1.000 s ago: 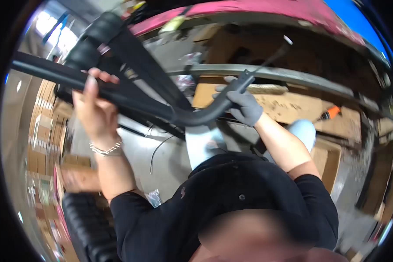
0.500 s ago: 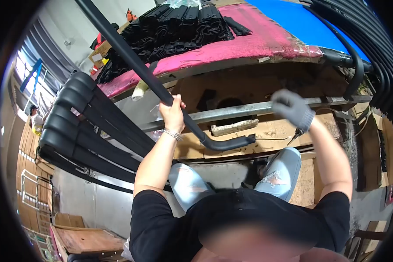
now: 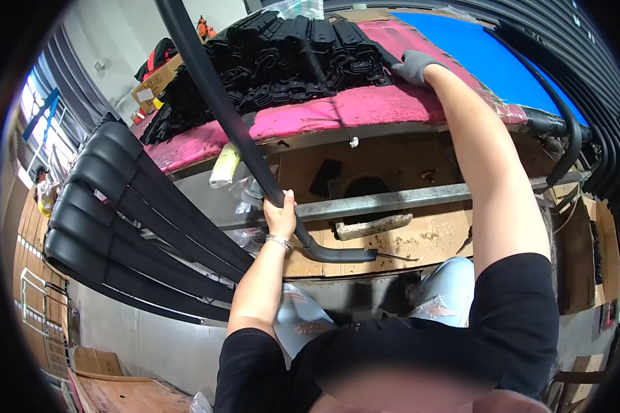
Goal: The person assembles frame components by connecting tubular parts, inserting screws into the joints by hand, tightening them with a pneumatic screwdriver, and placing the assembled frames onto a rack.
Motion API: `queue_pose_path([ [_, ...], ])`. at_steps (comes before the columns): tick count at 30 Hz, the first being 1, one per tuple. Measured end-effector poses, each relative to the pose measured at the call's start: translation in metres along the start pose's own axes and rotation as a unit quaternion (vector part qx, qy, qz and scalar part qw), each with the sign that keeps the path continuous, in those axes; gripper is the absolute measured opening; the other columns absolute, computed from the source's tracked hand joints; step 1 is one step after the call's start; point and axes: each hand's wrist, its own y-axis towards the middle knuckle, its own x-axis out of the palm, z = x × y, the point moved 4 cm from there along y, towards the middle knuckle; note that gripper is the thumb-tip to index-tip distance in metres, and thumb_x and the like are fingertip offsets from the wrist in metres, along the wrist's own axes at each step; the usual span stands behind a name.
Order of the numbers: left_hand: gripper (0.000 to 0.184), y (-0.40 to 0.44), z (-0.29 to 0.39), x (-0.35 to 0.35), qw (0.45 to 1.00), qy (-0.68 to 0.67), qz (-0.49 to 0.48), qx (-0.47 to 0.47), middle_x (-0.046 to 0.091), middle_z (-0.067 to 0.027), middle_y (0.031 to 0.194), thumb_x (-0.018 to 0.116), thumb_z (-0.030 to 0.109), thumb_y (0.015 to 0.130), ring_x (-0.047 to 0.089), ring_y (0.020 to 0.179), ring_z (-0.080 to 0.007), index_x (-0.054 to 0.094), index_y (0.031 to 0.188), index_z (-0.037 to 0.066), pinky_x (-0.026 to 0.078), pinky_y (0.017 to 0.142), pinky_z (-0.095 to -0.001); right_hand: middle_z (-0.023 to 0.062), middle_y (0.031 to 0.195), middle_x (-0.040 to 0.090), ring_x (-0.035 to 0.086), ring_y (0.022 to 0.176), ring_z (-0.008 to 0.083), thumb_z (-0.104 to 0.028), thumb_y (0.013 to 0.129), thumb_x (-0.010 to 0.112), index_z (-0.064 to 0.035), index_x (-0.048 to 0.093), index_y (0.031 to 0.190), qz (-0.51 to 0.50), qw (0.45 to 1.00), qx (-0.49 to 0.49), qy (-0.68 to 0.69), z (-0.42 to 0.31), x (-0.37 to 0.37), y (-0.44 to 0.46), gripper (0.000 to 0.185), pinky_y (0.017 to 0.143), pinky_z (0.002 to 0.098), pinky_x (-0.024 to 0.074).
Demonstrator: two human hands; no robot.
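My left hand (image 3: 280,219) is wrapped around a long black tube (image 3: 231,124) near its lower end. The tube slants up to the upper left and bends at the bottom into a short arm with an open end (image 3: 365,255). My right hand (image 3: 417,67), in a grey glove, is stretched over the pink-covered table (image 3: 393,109). Its fingers close on the end of a flat black part (image 3: 387,58) at the right edge of a pile of similar black parts (image 3: 282,58). The fingertips are partly hidden.
Long black padded tubes (image 3: 96,186) lean at my left. More curved black tubes (image 3: 603,144) hang over a blue surface (image 3: 455,48) at right. A metal bar (image 3: 386,201) runs below the table, above cardboard (image 3: 427,241). A person (image 3: 46,193) is far left.
My right hand has moved from below the table edge up and away to the pile of black parts. The tube in my left hand has shifted slightly, its bent end lower and further left.
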Motion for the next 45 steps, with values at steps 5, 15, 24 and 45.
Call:
queue_pose_path([
  [5,0.018,0.002,-0.002,-0.001,0.999,0.043,-0.027,-0.002,0.05,-0.0014,0.065,0.061,0.013,0.08,0.051,0.056,-0.011,0.047,0.084,0.002,0.044,0.056,-0.0248,0.0158,0.082,0.06,0.058,0.075,0.0254,-0.028,0.072,0.056,-0.0011,0.061,0.089,-0.062,0.998,0.007,0.001,0.013,-0.021,-0.03,0.032,0.069,0.0343,0.0437],
  [15,0.054,-0.102,0.115,0.072,0.939,-0.19,-0.26,-0.117,0.049,-0.0088,0.11,0.064,0.007,0.076,0.049,0.1,-0.0146,0.036,0.121,0.0,0.04,0.084,-0.027,-0.0005,0.069,0.051,0.049,0.061,0.0063,-0.02,0.079,0.055,-0.0023,0.051,0.089,0.062,0.838,-0.034,0.541,0.001,0.078,-0.293,0.021,0.051,0.0222,0.0393],
  [24,0.042,-0.143,0.032,0.109,0.835,0.276,-0.472,-0.059,0.058,-0.0096,0.071,0.068,0.026,0.066,0.06,0.073,-0.0261,0.052,0.096,0.0,0.048,0.072,-0.0342,0.0136,0.093,0.059,0.057,0.078,0.0311,-0.019,0.07,0.066,-0.009,0.052,0.103,0.032,0.908,-0.347,0.23,-0.004,0.146,-0.321,0.038,0.069,0.0378,0.0446],
  [45,0.023,-0.047,-0.063,0.01,0.982,-0.085,0.09,-0.143,0.051,-0.007,0.08,0.06,-0.003,0.077,0.056,0.067,-0.016,0.043,0.092,-0.001,0.049,0.062,-0.0282,0.0153,0.093,0.059,0.055,0.088,0.0338,-0.011,0.069,0.064,-0.0097,0.051,0.11,-0.378,0.919,-0.108,0.013,0.147,0.308,-0.246,0.043,0.077,0.0389,0.0443],
])
